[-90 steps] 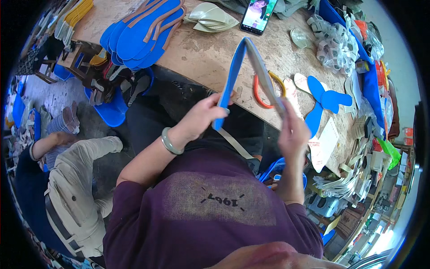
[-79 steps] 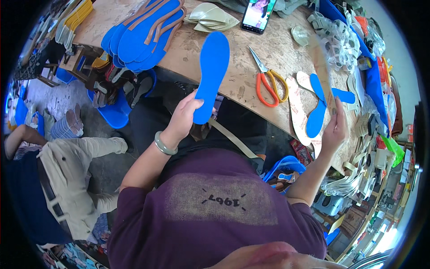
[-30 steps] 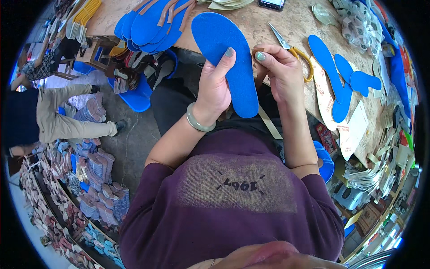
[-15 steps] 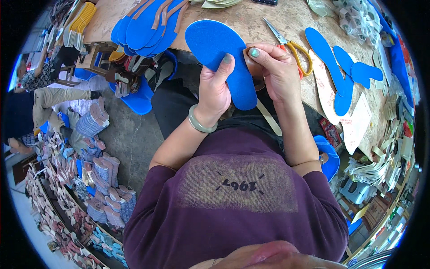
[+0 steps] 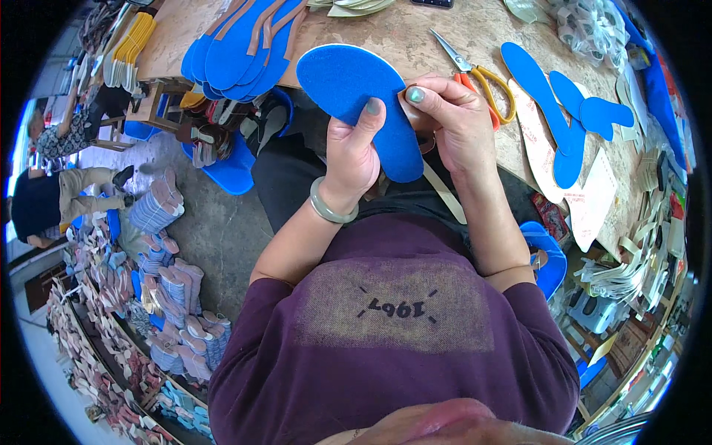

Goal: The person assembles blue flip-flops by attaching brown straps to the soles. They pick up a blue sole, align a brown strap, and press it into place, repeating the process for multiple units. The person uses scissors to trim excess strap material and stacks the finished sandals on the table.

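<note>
A blue insole (image 5: 348, 78) is held up in front of me, its wide end toward the upper left. My left hand (image 5: 354, 152) grips its lower left edge, thumb flat on the blue face and the other fingers behind it. At the insole's right edge, my right hand (image 5: 456, 122) pinches a brown strip (image 5: 417, 115) between thumb and fingers. The strip lies along that edge, and its lower part is hidden behind the hand. A pair of scissors (image 5: 475, 78) with orange and yellow handles lies on the table just beyond my right hand.
Several blue insoles with brown strips (image 5: 241, 55) are stacked at the table's far left. More blue insoles (image 5: 538, 96) and white pieces (image 5: 593, 196) lie to the right. A plastic bag of rolls (image 5: 586, 30) sits far right. Bundled insoles (image 5: 178, 282) crowd the floor at left.
The insole and both hands have shifted slightly to the left, the insole's wide end dipping a little. My grip looks the same. A person at far left has moved a leg.
</note>
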Tool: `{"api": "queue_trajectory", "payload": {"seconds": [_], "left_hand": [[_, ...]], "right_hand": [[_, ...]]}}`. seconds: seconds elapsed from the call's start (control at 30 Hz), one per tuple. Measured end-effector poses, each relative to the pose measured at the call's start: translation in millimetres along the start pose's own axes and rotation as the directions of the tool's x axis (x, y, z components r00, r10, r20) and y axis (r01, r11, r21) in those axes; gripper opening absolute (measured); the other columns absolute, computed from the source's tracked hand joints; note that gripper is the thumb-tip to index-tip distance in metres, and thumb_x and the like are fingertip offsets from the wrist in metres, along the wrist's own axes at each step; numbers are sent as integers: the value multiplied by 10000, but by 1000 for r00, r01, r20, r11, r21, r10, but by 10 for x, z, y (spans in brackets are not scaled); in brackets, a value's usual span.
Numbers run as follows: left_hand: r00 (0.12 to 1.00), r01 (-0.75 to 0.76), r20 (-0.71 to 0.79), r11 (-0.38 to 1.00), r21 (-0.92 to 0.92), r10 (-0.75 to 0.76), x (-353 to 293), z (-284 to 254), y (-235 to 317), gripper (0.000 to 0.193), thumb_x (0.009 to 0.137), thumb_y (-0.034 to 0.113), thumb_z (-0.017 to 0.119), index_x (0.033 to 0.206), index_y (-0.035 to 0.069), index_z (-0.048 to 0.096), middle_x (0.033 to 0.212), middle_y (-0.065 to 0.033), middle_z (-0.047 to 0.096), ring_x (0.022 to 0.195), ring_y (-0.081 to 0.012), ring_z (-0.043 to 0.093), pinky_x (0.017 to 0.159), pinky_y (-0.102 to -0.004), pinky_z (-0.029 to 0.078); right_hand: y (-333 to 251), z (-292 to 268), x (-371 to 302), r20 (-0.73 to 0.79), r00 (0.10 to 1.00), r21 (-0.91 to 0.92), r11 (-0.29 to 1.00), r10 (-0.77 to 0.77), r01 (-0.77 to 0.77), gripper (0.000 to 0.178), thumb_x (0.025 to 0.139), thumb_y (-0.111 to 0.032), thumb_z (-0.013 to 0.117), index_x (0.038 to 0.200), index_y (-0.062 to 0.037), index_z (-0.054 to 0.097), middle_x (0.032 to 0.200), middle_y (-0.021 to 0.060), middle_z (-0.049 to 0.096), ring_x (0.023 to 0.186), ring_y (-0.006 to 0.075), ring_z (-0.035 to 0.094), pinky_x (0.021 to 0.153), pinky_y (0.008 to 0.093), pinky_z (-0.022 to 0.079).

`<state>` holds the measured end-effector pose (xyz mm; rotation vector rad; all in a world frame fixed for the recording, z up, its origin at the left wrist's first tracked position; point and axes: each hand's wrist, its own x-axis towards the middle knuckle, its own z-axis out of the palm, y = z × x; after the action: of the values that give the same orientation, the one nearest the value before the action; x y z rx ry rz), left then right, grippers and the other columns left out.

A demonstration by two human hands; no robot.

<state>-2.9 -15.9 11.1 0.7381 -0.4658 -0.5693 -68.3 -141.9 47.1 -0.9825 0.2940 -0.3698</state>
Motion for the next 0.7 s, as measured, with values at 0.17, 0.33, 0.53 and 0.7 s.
{"api": "queue_trajectory", "payload": {"seconds": [0.17, 0.33, 0.53, 0.7], "left_hand": [[999, -40, -30, 998, -57, 38, -36, 55, 15, 205, 970, 193, 504, 1116, 66, 570, 1057, -58, 620, 1013, -173, 593, 921, -352, 466], [997, -7, 72, 978, 209, -9, -53, 59, 173, 217, 956, 158, 534, 1133, 34, 559, 1026, -63, 624, 921, -148, 604, 799, -294, 489], [983, 175, 55, 984, 42, -178, 165, 83, 146, 473, 1010, 347, 354, 1274, -34, 449, 1292, -162, 498, 1198, -244, 488, 1040, -385, 371], [990, 35, -133, 999, -9, -36, 210, 49, 90, 478, 1002, 355, 385, 1286, -28, 420, 1224, -169, 538, 1190, -265, 497, 1035, -387, 376]], "right_hand": [[80, -34, 24, 66, 997, 7, 999, -43, 42, 121, 829, -84, 687, 920, -5, 694, 857, 52, 668, 777, 107, 627, 700, 214, 508], [-194, -37, 2, 278, 943, -555, 770, -185, 314, 144, 816, -118, 698, 894, 3, 711, 857, 11, 618, 767, 90, 592, 670, 214, 481], [109, 74, 125, 141, 971, -347, 908, -195, 233, 172, 851, -107, 661, 946, 34, 687, 883, 19, 634, 731, 63, 550, 666, 208, 453], [290, 4, 28, -23, 993, -428, 899, -112, 92, 218, 879, -132, 648, 1054, -5, 678, 935, 41, 674, 823, 73, 595, 717, 204, 475]]}}
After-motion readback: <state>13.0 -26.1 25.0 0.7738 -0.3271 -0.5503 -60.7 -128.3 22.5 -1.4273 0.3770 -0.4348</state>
